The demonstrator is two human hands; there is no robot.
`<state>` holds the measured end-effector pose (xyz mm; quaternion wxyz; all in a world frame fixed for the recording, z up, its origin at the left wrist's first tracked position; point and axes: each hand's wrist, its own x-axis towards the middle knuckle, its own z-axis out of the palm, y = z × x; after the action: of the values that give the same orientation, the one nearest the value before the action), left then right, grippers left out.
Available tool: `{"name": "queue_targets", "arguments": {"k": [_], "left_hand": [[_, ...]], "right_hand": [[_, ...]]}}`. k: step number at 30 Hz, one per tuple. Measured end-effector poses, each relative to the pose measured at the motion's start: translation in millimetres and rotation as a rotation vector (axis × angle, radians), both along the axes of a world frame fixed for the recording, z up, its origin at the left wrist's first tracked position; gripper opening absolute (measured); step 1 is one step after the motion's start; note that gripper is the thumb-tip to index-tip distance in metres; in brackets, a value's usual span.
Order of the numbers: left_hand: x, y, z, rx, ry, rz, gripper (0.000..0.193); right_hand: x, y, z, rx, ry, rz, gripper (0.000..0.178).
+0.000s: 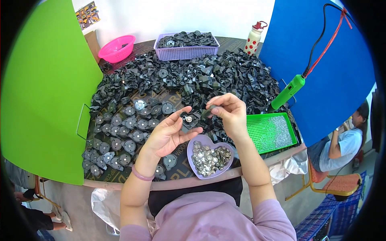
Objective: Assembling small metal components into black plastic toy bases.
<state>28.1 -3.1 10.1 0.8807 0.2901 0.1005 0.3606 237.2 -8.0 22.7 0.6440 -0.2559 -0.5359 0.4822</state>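
The lilac heart-shaped bowl (pixel 202 139), filled with round metal pieces (pixel 210 160), sits at the near edge of the desk (pixel 177 96). Just beyond the bowl and to its left, the left hand (pixel 167 134) has a small black part (pixel 189 124) between thumb and fingers, its grip pressing lightly from both sides; a silver disc shows in the middle of that part. Beyond the bowl and toward its right, the right hand (pixel 231 114) has its grip pinched on a dark thin piece (pixel 208 113) (its exact shape is partly hidden by the fingertips), near the black part. To the left of the bowl lie many round black assemblies (pixel 120 132) with metal centres. Farther beyond the bowl spreads a wide heap of black parts (pixel 225 74), and behind that stands a purple basket (pixel 187 53) filled with similar ones. To the right of the bowl is a green tray (pixel 255 132) with tiny silver pieces (pixel 281 132) gathered toward its far side from the bowl, and a green tool (pixel 288 92) hangs past the tray from a black cord.
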Motion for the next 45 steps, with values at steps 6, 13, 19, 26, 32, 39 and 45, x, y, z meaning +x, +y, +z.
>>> {"name": "queue_targets", "arguments": {"k": [6,13,19,26,32,39,45], "left_hand": [[0.0,0.6,-6.1,0.024,0.046,0.010,0.041],[4.5,-2.5,-7.6,0.076,0.180,-0.068,0.038],[8.4,-2.3,-11.9,0.072,0.181,-0.049,0.035],[6.4,-1.1,-10.0,0.045,0.115,-0.047,0.037],[5.6,-3.1,-2.2,0.310,0.384,0.104,0.039],[-29.8,18.3,26.2,0.545,0.847,0.436,0.028],[-72.6,48.5,70.3,0.909,1.163,0.663,0.025]], "right_hand": [[-1.1,-16.4,12.6,0.890,-0.591,-0.596,0.012],[-12.9,-14.0,10.1,-0.158,-0.302,0.053,0.007],[-25.4,-14.3,3.2,-0.062,-0.626,-0.237,0.007],[-35.8,-16.6,0.9,0.089,-0.676,-0.353,0.007],[-20.2,-2.8,-8.7,-0.258,-0.351,0.124,0.021],[-6.2,1.4,-2.7,-0.130,-0.457,-0.169,0.015],[9.3,0.1,0.6,-0.184,-0.437,-0.223,0.013]]}}
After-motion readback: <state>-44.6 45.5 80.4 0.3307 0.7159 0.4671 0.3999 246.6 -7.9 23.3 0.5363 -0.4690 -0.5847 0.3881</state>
